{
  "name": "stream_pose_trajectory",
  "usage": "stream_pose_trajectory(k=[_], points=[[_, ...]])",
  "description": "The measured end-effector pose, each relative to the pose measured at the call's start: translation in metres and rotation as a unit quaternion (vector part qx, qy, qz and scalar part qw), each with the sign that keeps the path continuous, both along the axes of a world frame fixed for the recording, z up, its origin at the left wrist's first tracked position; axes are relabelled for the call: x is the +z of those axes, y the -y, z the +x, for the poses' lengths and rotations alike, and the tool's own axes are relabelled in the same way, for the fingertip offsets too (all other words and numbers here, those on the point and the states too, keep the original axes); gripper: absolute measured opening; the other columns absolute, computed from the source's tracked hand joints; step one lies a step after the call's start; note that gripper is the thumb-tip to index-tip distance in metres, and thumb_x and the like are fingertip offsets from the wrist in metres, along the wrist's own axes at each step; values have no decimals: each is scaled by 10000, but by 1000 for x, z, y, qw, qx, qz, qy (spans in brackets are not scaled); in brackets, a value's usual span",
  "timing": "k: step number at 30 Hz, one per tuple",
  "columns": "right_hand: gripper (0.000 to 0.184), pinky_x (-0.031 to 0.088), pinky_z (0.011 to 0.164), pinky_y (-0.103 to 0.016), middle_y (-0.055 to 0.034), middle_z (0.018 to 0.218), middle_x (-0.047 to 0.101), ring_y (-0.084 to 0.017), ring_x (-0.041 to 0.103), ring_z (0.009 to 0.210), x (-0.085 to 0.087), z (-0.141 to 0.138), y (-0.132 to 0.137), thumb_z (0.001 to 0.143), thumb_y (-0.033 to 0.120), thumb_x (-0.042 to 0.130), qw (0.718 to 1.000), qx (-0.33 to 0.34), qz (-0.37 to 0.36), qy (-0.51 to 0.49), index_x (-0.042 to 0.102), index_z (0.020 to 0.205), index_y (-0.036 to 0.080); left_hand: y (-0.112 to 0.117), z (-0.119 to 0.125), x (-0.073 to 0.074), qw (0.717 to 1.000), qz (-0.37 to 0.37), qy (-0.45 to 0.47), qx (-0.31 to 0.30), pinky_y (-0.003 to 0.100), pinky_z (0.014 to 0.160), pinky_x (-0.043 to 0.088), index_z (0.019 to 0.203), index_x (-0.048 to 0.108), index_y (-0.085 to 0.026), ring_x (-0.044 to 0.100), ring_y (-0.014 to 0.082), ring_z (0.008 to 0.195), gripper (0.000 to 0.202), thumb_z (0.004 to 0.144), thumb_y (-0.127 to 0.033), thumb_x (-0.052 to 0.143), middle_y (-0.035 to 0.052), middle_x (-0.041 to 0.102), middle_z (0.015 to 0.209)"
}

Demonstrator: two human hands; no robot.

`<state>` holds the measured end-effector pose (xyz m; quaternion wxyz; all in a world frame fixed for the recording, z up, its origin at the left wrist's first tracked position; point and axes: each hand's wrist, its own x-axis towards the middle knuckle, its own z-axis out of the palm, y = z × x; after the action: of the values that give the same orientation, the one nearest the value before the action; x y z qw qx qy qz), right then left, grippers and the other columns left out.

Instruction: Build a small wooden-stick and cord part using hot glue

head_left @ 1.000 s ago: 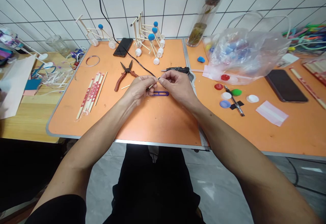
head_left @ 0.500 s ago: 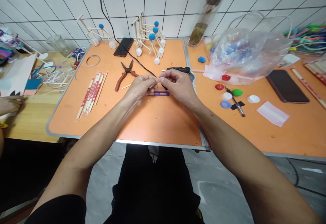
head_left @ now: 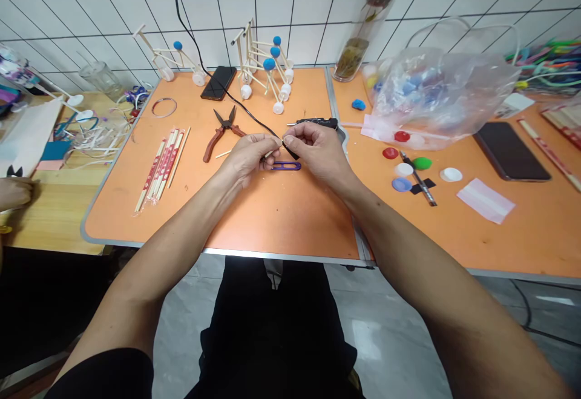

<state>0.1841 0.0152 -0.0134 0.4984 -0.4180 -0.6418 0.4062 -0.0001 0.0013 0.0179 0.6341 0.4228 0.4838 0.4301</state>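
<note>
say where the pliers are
In the head view, the pliers lie left of centre on the orange table, between a phone and the left hand.

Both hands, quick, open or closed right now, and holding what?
Left hand: closed, holding a thin pale stick.
Right hand: closed, thumb and forefinger pinched at a narrow black strip.

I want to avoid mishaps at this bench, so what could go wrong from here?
The black cord runs past the stick models toward the left hand; a snag might drag it against them.
That hand could knock the open pliers lying just beyond it.
The thin pale stick it holds might slip.
</note>
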Motion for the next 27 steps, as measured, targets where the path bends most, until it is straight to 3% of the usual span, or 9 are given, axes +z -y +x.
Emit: stream_pose_trajectory(k=[7, 10, 14, 17, 21, 24, 27], points=[[183, 450, 705, -304, -10, 823, 710, -160, 565, 776, -1, -1, 0, 916, 343, 845, 1000, -7, -6, -2, 748, 831, 213, -3, -3, -7, 1000, 18, 15, -9, 188, 477, 415, 661, 645, -176, 509, 63, 493, 220, 797, -190, 818, -2, 637, 655], [163, 433, 686, -302, -5, 800, 694, -155, 554, 758, 1, -1, 1, 920, 314, 830, 1000, -15, -18, -12, 746, 828, 209, -3, -3, -7, 1000, 31, -3, 3, 193, 512, 434, 750, 682, -180, 531, 69, 511, 155, 833, -206, 810, 0, 681, 695], [150, 437, 676, -298, -2, 784, 688, -152, 561, 746, 4, -1, 3, 914, 275, 823, 999, -29, -38, -27, 738, 811, 207, -4, 0, -12, 985, 143, -87, 39, 222, 589, 461, 934, 716, -198, 586, 103, 589, 117, 866, -140, 792, -5, 734, 757], [152, 438, 671, -295, 3, 774, 682, -149, 554, 736, 6, -2, 3, 912, 267, 831, 997, -39, -52, -34, 736, 810, 207, -5, 1, -21, 941, 283, -181, 52, 254, 629, 450, 984, 721, -213, 607, 126, 646, 179, 878, -79, 771, -24, 706, 766], [188, 437, 677, -292, 1, 768, 673, -151, 555, 748, 6, -2, 4, 931, 276, 832, 997, -37, -55, -30, 726, 791, 208, -3, -2, -28, 850, 419, -316, 47, 309, 734, 494, 976, 742, -218, 682, 173, 781, 218, 896, -20, 696, 8, 755, 873], [220, 427, 672, -291, 4, 752, 650, -150, 551, 748, 6, -3, 4, 934, 269, 827, 998, -33, -53, -30, 701, 764, 211, -2, -6, -30, 791, 471, -388, 49, 347, 786, 499, 976, 758, -218, 719, 215, 872, 212, 922, -29, 679, 38, 779, 932], [250, 432, 672, -294, 7, 758, 653, -145, 540, 730, 5, -4, 4, 938, 307, 853, 998, -27, -52, -36, 695, 766, 216, -2, -7, -32, 764, 482, -426, 55, 364, 765, 479, 986, 760, -222, 720, 232, 876, 196, 968, -56, 656, 48, 772, 937]])
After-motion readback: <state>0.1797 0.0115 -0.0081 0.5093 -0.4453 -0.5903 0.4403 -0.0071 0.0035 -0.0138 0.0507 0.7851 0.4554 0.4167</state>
